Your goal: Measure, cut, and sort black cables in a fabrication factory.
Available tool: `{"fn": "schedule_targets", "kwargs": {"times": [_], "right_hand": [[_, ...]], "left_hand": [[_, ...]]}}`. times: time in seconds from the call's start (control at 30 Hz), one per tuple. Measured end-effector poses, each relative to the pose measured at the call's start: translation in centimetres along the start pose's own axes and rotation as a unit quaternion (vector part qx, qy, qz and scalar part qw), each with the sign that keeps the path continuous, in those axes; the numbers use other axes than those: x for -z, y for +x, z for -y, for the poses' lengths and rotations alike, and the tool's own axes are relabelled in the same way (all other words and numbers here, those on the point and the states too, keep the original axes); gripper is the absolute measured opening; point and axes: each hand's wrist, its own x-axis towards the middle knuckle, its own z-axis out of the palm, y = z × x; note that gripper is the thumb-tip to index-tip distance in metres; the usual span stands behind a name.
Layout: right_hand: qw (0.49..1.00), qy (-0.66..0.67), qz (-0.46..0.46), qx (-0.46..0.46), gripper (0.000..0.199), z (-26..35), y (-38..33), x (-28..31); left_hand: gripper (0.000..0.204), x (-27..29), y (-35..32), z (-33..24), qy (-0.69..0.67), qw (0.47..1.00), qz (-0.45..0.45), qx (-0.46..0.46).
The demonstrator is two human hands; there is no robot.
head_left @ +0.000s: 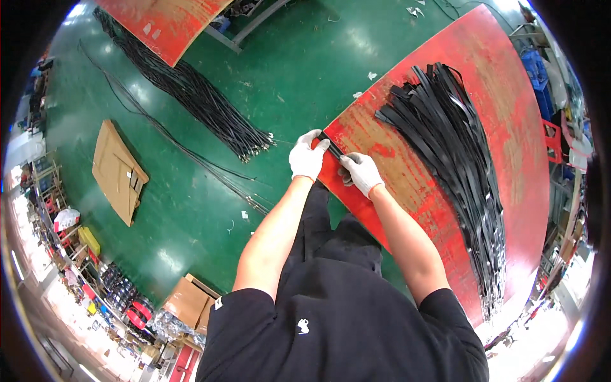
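Both my hands wear white gloves and meet at the near left edge of a red worn table (407, 210). My left hand (307, 156) is closed on one end of a short visible length of flat black strip (332, 148). My right hand (361, 173) pinches the same strip a little lower, thumb along it, fingers curled beneath. A thin line runs from my left hand toward a bundle of black cables (203, 102) with metal ends. On the table to the right lies a thick bundle of flat black strips or sleeves (455, 159), fanned at its far end.
Several loose cables (172, 137) stretch over the green floor (191, 210) on my left. Flattened cardboard (114, 172) lies farther left, and a cardboard box (186, 302) stands behind it. Another red tabletop (162, 25) is at the far left. Cluttered shelves line both sides.
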Motion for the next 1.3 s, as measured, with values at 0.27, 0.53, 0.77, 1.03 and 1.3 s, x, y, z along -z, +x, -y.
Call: {"fn": "schedule_targets", "kwargs": {"times": [0.27, 0.53, 0.77, 1.03, 1.3], "right_hand": [[0.996, -0.087, 0.0, 0.02, 0.038, 1.0, -2.0, 0.8], [0.91, -0.352, -0.216, 0.042, 0.031, -5.2, -14.7, 9.7], [0.827, -0.178, -0.527, 0.087, 0.032, -19.4, -26.7, 14.2], [0.841, 0.081, -0.483, -0.23, 0.048, -42.3, -35.3, 3.3], [0.874, 0.145, -0.304, -0.349, 0.052, -49.4, -38.0, -5.2]], "left_hand": [[0.038, -0.2, 0.5, -1.0, 0.043, 0.999, -0.002, 0.008], [0.039, -1.2, -1.5, -4.4, 0.026, 0.999, 0.047, -0.005], [0.045, -1.9, 2.0, -0.7, 0.102, 0.992, 0.016, -0.076], [0.027, -0.9, -1.9, -5.4, 0.161, 0.987, -0.016, -0.024], [0.038, -0.4, -2.1, -3.5, 0.265, 0.962, 0.024, -0.054]]}}
